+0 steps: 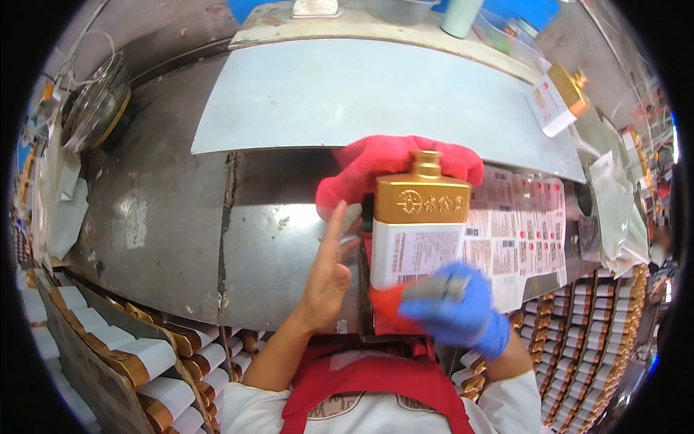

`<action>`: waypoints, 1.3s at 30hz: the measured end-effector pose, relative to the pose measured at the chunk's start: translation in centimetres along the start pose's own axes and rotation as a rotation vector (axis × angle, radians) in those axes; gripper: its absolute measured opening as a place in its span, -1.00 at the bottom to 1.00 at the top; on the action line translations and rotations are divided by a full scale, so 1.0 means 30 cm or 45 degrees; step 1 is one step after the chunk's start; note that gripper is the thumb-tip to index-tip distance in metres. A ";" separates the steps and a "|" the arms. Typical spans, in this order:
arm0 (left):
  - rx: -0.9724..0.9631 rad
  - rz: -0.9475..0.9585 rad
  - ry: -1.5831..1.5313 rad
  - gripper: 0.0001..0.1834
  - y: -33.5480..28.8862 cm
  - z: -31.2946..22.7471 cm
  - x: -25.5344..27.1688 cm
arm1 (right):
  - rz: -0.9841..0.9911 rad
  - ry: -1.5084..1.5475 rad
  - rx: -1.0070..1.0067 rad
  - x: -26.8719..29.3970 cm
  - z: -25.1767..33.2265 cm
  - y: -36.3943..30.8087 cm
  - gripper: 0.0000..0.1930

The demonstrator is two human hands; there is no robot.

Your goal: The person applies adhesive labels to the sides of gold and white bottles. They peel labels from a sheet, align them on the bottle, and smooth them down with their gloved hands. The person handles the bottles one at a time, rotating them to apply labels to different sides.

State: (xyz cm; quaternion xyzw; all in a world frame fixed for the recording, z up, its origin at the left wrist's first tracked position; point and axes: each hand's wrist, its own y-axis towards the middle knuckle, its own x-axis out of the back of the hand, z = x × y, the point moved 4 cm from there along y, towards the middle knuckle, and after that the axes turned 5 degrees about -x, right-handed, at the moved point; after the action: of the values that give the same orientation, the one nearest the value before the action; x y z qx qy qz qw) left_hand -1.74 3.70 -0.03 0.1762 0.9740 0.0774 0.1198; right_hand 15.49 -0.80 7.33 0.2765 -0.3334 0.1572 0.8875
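Labelling step, I judge: the white-and-gold flask bottle [418, 231] lies on a red cloth [394, 163] near the surface's near edge. Blue-gloved right hand [454, 307] blurs over its base, grip unclear; bare left hand [329, 271] open, fingers apart, alongside.

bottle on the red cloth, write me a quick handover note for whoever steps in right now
Left hand: bare, open, fingers spread beside the bottle's left edge, gripping nothing.
Right hand: blue glove, blurred, pressing a small grey tool on the lower part of the bottle's label; grip unclear.
Bottle: white body, gold shoulder and cap, lying flat on the red cloth on the metal bench.
Label sheet lies right of it.
Done: label is on this bottle.
Left: smoothing appears unfinished; rows of bottles wait in the crates below.
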 end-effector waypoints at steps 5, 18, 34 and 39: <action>-0.213 -0.096 0.168 0.02 -0.026 -0.037 -0.015 | -0.096 -0.399 0.043 0.033 -0.061 0.109 -0.62; -0.752 0.082 0.812 -0.30 -0.131 -0.043 -0.067 | -0.380 -0.447 -0.015 0.158 -0.083 0.097 -0.70; -0.633 -0.127 1.181 -0.41 -0.232 0.003 -0.067 | -0.147 -0.453 -0.063 0.189 -0.121 -0.151 -0.69; 0.057 -0.083 0.887 -0.18 -0.084 0.059 -0.125 | -0.193 -0.050 -0.236 0.166 -0.112 -0.247 -0.59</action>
State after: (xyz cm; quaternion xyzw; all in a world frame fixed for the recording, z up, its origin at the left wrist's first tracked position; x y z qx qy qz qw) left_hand 1.31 0.19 -1.43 0.1107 0.9629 0.1077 -0.2213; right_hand 24.25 -4.22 5.77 0.2206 -0.3422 0.0526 0.9119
